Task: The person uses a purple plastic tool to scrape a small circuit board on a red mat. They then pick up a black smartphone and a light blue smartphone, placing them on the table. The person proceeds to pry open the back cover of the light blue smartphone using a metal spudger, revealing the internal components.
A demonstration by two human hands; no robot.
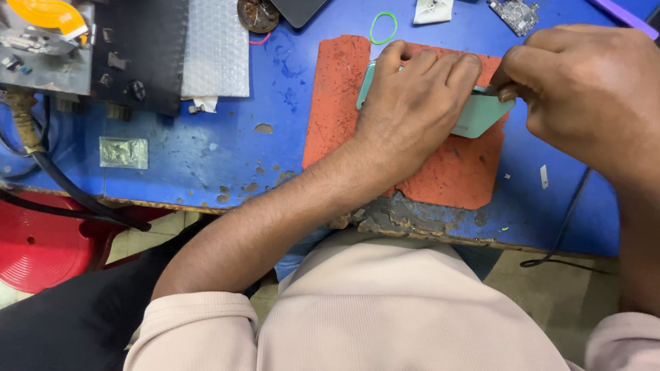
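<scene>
A mint-green phone (481, 117) lies flat on a worn red mat (337, 103) on the blue workbench. My left hand (412, 103) presses down on top of it, fingers curled over its far edge. My right hand (584, 89) is at the phone's right end, with fingertips pinched together against that edge, possibly on a thin tool that I cannot make out. Most of the phone is hidden under my left hand.
A green rubber band (383, 27) lies beyond the mat. A small circuit board (514, 14) and white packet (433, 10) sit at the back. Bubble wrap (214, 48), a black mat (137, 55) and a metal fixture (41, 48) stand at left. A black cable (564, 233) hangs off the front edge, and a red stool (41, 247) stands below.
</scene>
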